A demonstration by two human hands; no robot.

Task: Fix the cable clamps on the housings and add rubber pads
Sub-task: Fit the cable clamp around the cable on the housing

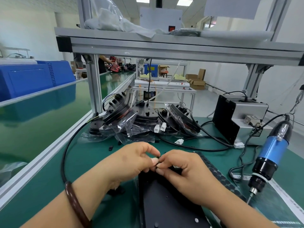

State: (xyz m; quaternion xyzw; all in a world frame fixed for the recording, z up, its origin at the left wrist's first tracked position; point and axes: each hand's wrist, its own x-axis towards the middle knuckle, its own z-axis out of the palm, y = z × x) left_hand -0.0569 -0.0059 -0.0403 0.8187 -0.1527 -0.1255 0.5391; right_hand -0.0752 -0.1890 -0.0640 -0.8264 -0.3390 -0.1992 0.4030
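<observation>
We have only one view, from a wide-angle camera worn on the head. It looks forward and down over both forearms. The left hand [136, 159] and right hand [185, 171] meet low in the middle, near enough that we can see the small black part [158, 159] pinched between their fingertips. Beyond the hands the green table [92, 155] runs away from us. Above them the shelf [164, 45] crosses the whole frame, its edges bowed by the lens.
</observation>
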